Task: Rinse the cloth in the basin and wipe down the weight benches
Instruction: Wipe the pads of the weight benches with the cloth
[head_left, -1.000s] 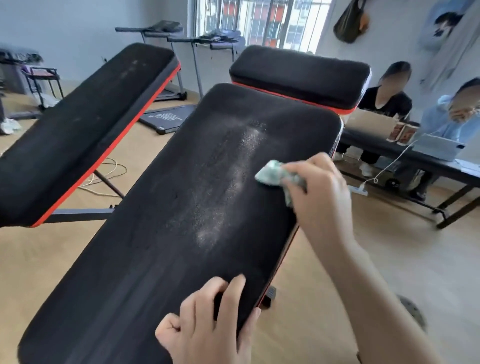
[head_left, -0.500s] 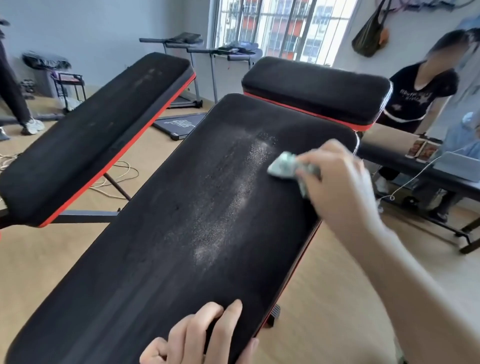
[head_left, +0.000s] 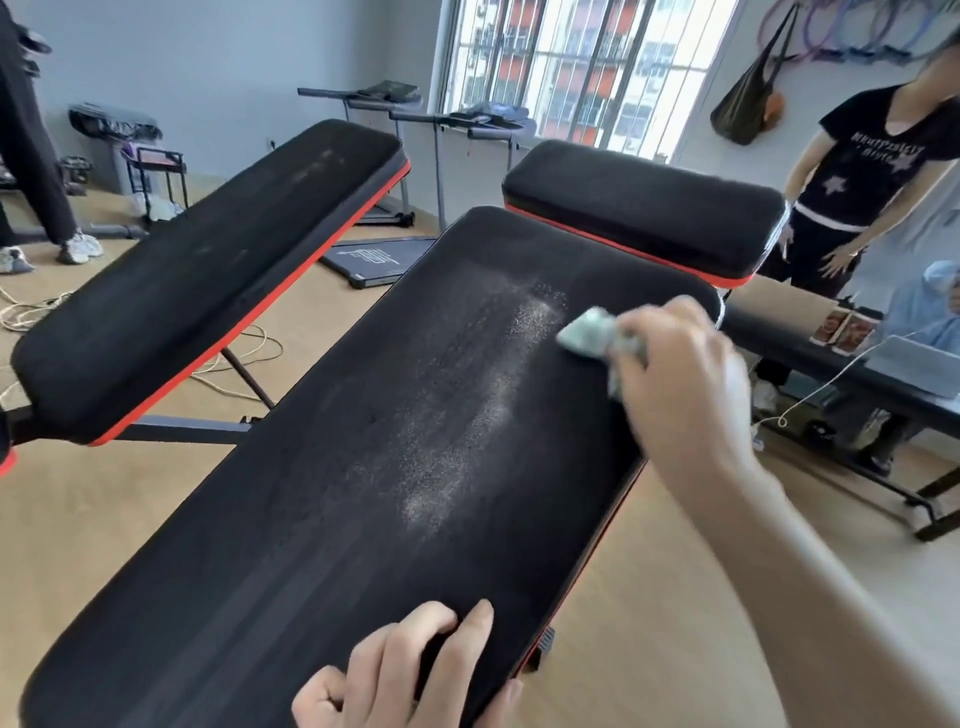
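Cloth (head_left: 592, 335), pale green and crumpled, is staying near the far right corner of the long black padded bench top (head_left: 337, 519), almost where it was half a second ago. The right hand (head_left: 680, 379) is still squeezing the cloth and pressing it on the bench top, and it is looking blurry. The left hand (head_left: 410, 670) is showing more than before. It is still holding the near edge of the bench top, with fingers lying on top and the thumb hooking round the side. The person in a black shirt with stars (head_left: 872, 166) is standing at the right, and more of that person is showing than before.

The bench top is looking soft and fuzzy, with rounded corners and a thin red strip (head_left: 584, 561) running along its side. A pale dusty streak (head_left: 467, 415) is running down its middle, just left of the cloth. A short fat black cushion (head_left: 644, 208) is sitting at the far end, with red under it too. A second long black bench (head_left: 197, 270) is tilting up on the left, well apart, on thin dark metal legs (head_left: 244, 371). Smooth tan wooden floor (head_left: 675, 649) is lying under everything, and pale cords (head_left: 26, 312) are curling on it.
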